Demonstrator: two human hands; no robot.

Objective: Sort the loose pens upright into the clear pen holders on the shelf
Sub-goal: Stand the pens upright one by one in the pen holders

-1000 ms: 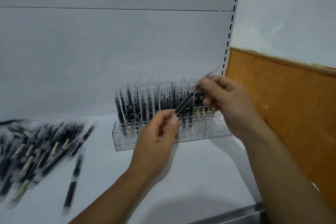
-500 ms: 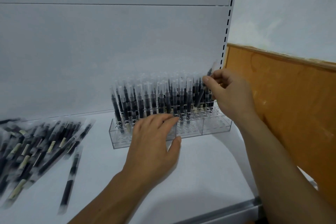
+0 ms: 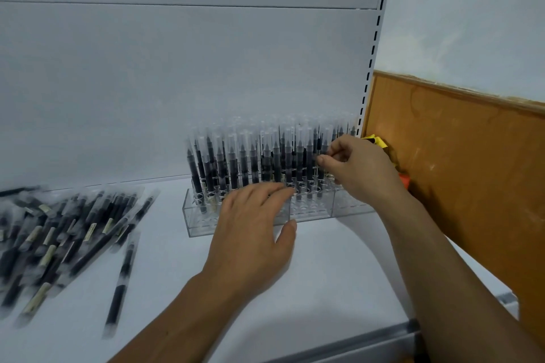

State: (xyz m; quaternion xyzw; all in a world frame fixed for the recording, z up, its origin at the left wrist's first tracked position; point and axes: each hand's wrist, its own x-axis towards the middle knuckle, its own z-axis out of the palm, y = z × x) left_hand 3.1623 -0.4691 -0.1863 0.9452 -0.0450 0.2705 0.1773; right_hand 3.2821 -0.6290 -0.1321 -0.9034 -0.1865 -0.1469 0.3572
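While the right hand [image 3: 358,169] pinches thumb against forefinger on the upper barrel of an upright pen [image 3: 325,141], that pen stands vertical at the right end of the filled rows in the clear pen holders [image 3: 312,213], centre-right of frame. Can't tell whether it's fully seated; the socket is hidden behind the fingers.

Left hand [image 3: 253,227]: fingers straight and close together, laid flat over the holders' front left section, holding nothing. Reads as steadying the rack.

Holders are mostly full, caps up. The rightmost section's front sockets look empty, as far as the blur allows.

Loose pens [image 3: 59,233] lie in a heap at the lower left of frame, flat on the shelf [image 3: 324,280], well apart from the holders. Long axes mostly run lower-left to upper-right. One stray pen [image 3: 121,283] lies just right of the heap, nearly straight up-frame.

Key relation: the heap is left of both hands and the left hand is much nearer. My guess is that the left hand fetches next. Each pen needs a turn from flat to vertical before it goes in.

Orange board [image 3: 457,180] at right, not involved.
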